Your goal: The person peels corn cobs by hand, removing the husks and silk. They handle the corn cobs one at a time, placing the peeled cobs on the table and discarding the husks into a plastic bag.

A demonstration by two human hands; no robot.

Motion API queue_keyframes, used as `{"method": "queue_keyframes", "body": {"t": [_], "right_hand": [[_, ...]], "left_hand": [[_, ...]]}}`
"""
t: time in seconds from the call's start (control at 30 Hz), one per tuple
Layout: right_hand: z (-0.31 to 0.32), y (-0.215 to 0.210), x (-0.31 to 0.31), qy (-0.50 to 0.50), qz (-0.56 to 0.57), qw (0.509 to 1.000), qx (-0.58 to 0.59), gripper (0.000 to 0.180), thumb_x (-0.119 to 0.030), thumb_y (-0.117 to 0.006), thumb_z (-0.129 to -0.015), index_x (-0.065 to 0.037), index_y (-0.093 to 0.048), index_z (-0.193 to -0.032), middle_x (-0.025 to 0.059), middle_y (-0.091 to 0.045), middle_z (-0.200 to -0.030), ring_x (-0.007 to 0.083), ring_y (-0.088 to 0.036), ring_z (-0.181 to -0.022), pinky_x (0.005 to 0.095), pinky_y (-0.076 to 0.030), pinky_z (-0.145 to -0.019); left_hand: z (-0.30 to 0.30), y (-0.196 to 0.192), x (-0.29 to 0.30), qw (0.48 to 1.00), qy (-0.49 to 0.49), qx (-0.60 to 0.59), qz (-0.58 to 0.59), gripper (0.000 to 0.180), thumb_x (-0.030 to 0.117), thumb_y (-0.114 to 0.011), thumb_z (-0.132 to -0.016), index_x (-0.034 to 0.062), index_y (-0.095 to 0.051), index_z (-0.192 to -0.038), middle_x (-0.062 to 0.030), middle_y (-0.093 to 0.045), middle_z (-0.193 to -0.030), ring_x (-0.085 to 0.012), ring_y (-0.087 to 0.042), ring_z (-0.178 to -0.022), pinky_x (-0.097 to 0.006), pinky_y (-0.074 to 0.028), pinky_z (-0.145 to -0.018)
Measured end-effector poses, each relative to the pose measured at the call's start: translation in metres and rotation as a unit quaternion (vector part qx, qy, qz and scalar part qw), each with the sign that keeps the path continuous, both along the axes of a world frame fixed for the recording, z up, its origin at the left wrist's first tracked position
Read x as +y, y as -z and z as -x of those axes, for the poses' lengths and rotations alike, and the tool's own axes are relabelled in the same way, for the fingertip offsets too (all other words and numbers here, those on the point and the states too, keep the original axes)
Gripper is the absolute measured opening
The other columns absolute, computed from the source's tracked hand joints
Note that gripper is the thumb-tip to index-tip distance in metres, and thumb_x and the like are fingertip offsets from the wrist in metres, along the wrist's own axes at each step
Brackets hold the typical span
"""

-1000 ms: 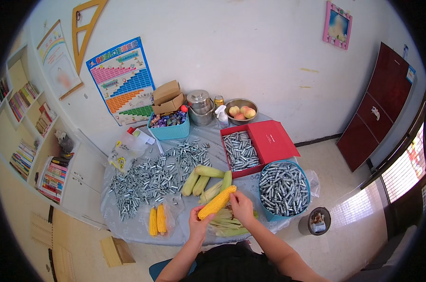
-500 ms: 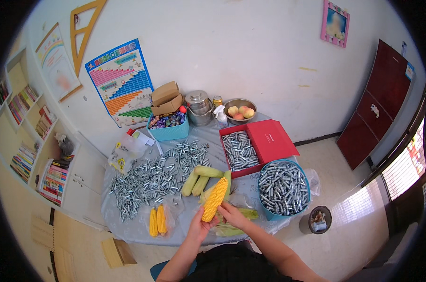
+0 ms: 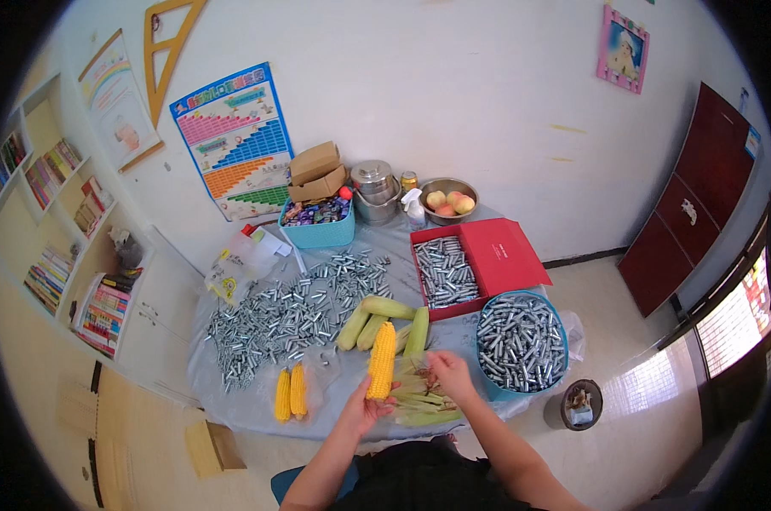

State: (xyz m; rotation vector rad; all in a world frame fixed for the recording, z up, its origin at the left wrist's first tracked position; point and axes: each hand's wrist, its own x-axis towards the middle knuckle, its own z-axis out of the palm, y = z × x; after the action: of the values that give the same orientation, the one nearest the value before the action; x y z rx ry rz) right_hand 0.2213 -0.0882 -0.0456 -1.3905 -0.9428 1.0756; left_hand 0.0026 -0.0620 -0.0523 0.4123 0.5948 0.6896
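Observation:
A peeled yellow corn cob (image 3: 383, 358) stands nearly upright in my left hand (image 3: 364, 410), whose fingers wrap its lower end. My right hand (image 3: 450, 376) is apart from the cob, to its right, above a heap of pale green husks (image 3: 421, 407). Its fingertips are pinched together; whatever may be between them is too small to make out. Behind the cob lie several unpeeled ears of corn (image 3: 389, 308) in green husks. Two bare yellow cobs (image 3: 297, 390) rest at the table's near left, beside a clear plastic bag (image 3: 321, 371).
Many small metal cylinders (image 3: 275, 319) cover the table's left side. More fill a red box (image 3: 441, 313) and a blue basket (image 3: 564, 341) at right. Farther back are a blue candy basket (image 3: 338, 232), metal pot (image 3: 375, 204) and peach bowl (image 3: 441, 220). A bin (image 3: 554, 412) stands on the floor.
My right hand has left the cob and moved right, over the husks. The cob, still in my left hand, has turned more upright. The whole view has shifted slightly.

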Motion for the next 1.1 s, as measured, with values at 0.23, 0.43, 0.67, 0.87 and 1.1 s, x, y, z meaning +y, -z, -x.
{"method": "queue_keyframes", "body": {"t": [0.23,0.43,0.67,0.87,1.1], "right_hand": [[0.002,0.004,-0.004,-0.009,0.007,0.995,-0.098,0.030,-0.034,-0.059,-0.085,-0.004,-0.061,-0.088,0.0023,-0.057,-0.066,0.0115,-0.054,-0.058,0.0283,-0.044,-0.054],[0.046,-0.045,-0.010,-0.184,0.016,0.948,-0.258,0.029,-0.032,-0.058,-0.085,-0.003,-0.060,-0.087,0.0092,-0.061,-0.072,0.0212,-0.058,-0.063,0.0330,-0.046,-0.059],[0.052,-0.027,-0.010,-0.174,-0.103,0.927,-0.315,0.028,-0.030,-0.051,-0.088,-0.003,-0.058,-0.085,0.0162,-0.059,-0.072,0.0320,-0.060,-0.066,0.0404,-0.046,-0.059],[0.030,-0.014,0.000,0.012,-0.023,0.983,-0.183,0.023,-0.025,-0.050,-0.090,-0.002,-0.056,-0.088,0.0132,-0.059,-0.071,0.0250,-0.058,-0.063,0.0360,-0.046,-0.057],[0.021,-0.019,0.003,-0.074,-0.041,0.986,-0.146,0.021,-0.023,-0.052,-0.090,-0.003,-0.055,-0.092,0.0102,-0.058,-0.070,0.0200,-0.055,-0.061,0.0326,-0.045,-0.058]], "left_hand": [[0.007,0.002,0.006,0.998,-0.019,-0.018,0.054,0.053,0.048,-0.035,-0.091,0.0061,-0.048,-0.121,-0.0134,-0.061,-0.106,-0.0162,-0.061,-0.064,-0.027,-0.052,-0.051],[0.005,0.030,0.005,1.000,0.004,-0.008,0.009,0.048,0.046,-0.035,-0.091,0.0050,-0.049,-0.113,-0.0094,-0.063,-0.093,-0.0166,-0.062,-0.063,-0.028,-0.053,-0.050],[-0.008,0.002,0.002,0.996,-0.008,0.092,-0.003,0.041,0.041,-0.036,-0.092,0.0060,-0.050,-0.108,-0.0056,-0.061,-0.086,-0.0156,-0.058,-0.061,-0.030,-0.049,-0.052],[-0.008,-0.008,0.000,0.999,0.013,0.023,0.018,0.047,0.043,-0.035,-0.092,0.0038,-0.048,-0.114,-0.0059,-0.058,-0.092,-0.0123,-0.048,-0.057,-0.024,-0.039,-0.045],[-0.011,-0.012,-0.001,0.998,0.056,0.004,0.019,0.054,0.048,-0.032,-0.091,0.0040,-0.045,-0.120,-0.0067,-0.055,-0.095,-0.0093,-0.037,-0.050,-0.018,-0.029,-0.038]]}}
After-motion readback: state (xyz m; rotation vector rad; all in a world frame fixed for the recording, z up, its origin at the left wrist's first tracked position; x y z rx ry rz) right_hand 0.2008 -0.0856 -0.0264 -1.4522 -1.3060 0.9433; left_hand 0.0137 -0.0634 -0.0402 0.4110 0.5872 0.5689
